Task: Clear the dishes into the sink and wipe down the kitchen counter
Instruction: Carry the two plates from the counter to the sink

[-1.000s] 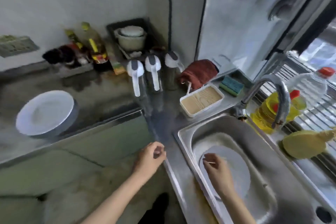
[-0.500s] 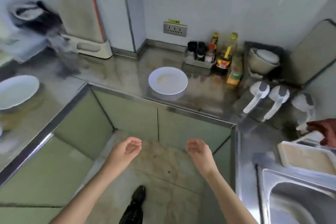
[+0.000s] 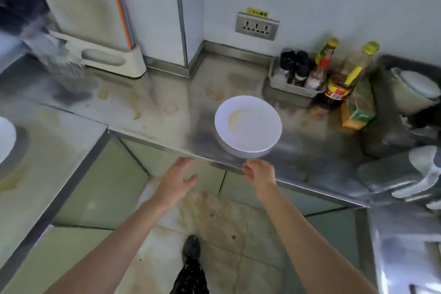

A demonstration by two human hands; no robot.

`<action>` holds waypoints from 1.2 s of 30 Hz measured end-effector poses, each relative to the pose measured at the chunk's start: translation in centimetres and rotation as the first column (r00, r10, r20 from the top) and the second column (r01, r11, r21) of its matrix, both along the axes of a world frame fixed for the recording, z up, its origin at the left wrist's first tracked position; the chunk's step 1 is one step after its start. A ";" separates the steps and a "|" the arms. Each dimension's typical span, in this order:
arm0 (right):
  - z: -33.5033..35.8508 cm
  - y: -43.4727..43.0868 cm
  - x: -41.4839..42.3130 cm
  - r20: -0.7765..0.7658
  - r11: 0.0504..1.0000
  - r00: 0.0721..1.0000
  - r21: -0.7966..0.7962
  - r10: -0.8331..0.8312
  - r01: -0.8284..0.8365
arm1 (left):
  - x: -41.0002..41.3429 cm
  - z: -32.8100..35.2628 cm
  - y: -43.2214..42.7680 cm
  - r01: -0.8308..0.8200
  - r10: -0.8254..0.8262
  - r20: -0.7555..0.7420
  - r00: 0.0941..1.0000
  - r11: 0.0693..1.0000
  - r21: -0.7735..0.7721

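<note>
A white plate (image 3: 248, 124) with an orange smear sits near the front edge of the steel counter (image 3: 152, 112), seemingly on top of another plate. My right hand (image 3: 259, 173) hovers just below and in front of it, fingers apart and empty, at the counter's edge. My left hand (image 3: 177, 180) is open too, lower left of the plate, over the cabinet front. Part of another white plate (image 3: 6, 138) shows at the left edge on the side counter. The sink is out of view.
Sauce bottles (image 3: 338, 79) and a grey caddy (image 3: 293, 81) stand right of the plate by the wall. A cutting board (image 3: 86, 5) leans in its holder at the back left. White-lidded containers (image 3: 424, 164) crowd the right counter. Yellowish stains mark the counter (image 3: 137, 114).
My right hand left the plate in the sink. I turned left from the sink to the corner counter. Both hands have risen toward the smeared plate, which now looks much closer.
</note>
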State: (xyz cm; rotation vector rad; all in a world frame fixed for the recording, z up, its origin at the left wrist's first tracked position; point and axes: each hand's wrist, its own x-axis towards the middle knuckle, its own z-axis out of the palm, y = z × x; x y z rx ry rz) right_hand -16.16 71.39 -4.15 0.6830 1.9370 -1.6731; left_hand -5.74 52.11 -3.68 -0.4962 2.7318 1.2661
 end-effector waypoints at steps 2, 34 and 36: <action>-1.1 -1.4 -2.5 0.073 0.983 0.983 -0.061 -0.170 0.175 | -3.5 -1.0 -0.7 0.163 -0.159 0.035 0.987 0.975 -0.153; 3.8 -12.8 1.7 -0.181 0.952 0.936 -0.001 0.302 -0.307 | 6.5 1.7 -10.6 -0.632 0.637 0.091 0.765 0.717 0.293; 3.8 -16.0 3.2 -0.176 0.923 0.909 -0.001 0.379 -0.385 | 9.2 1.6 -12.9 -0.681 0.686 0.109 0.720 0.666 0.304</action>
